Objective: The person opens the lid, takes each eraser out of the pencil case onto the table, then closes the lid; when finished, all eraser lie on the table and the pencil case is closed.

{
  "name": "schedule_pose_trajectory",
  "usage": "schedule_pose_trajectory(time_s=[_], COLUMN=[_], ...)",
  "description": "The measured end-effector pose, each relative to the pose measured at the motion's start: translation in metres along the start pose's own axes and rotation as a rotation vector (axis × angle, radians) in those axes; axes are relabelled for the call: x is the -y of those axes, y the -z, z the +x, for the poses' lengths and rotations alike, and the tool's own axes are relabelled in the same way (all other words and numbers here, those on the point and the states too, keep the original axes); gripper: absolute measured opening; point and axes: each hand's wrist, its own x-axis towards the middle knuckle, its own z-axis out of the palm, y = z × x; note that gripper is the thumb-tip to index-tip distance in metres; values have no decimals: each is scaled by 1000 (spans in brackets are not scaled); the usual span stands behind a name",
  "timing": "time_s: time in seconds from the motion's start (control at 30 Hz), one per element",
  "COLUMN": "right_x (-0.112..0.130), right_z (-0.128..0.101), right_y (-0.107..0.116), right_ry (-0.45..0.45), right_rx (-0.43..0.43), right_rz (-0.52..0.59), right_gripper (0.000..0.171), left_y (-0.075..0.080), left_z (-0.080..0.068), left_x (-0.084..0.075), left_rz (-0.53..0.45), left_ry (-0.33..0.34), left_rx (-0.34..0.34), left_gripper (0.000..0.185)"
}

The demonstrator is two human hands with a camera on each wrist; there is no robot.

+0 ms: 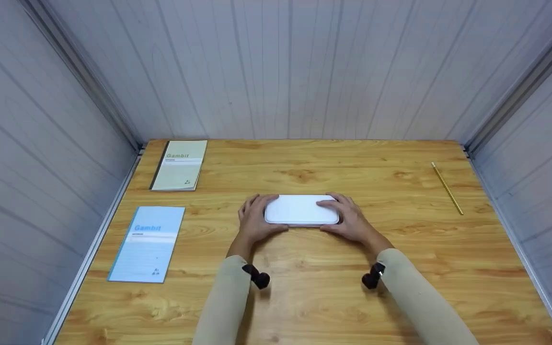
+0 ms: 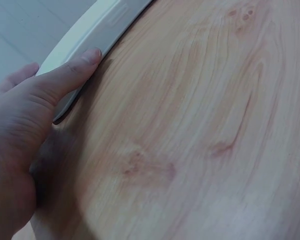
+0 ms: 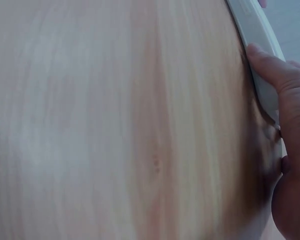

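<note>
A flat white rounded case [image 1: 301, 209] lies in the middle of the wooden table [image 1: 304, 297]. My left hand [image 1: 256, 219] grips its left end, thumb against the near edge and fingers over the far side. My right hand [image 1: 348, 218] grips its right end, fingers laid over the lid. In the left wrist view the thumb [image 2: 65, 77] presses on the white case [image 2: 97, 27] rim. In the right wrist view the thumb [image 3: 275, 70] lies along the white case [image 3: 257, 30] edge.
A pale green notebook [image 1: 180, 165] lies at the back left and a light blue notebook [image 1: 147, 243] nearer on the left. A yellow pencil [image 1: 447, 188] lies at the right. Grey panel walls close in three sides.
</note>
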Motion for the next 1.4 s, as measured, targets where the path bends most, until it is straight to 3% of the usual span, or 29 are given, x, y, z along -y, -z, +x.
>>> schedule_pose_trajectory(time_s=[0.23,0.53,0.73,1.13,1.4], right_x=[-1,0,1,-4,-1], right_z=[-2,-5,-6,-5,-5], right_y=[-4,-7,-7,-7,-4], right_ry=[28,20,31,161,140], right_rx=[-17,9,18,-9,18], right_rz=[27,80,43,-8,-2], right_gripper=[61,63,64,55,54], left_y=[-2,0,-2,-6,-7], left_z=[-2,-3,-6,-6,-6], left_x=[1,3,4,1,3], left_rz=[11,8,46,59,50], left_ry=[-12,-25,-31,-64,-57], left_rx=[-31,14,-11,-58,-64], left_gripper=[91,96,90,88,88])
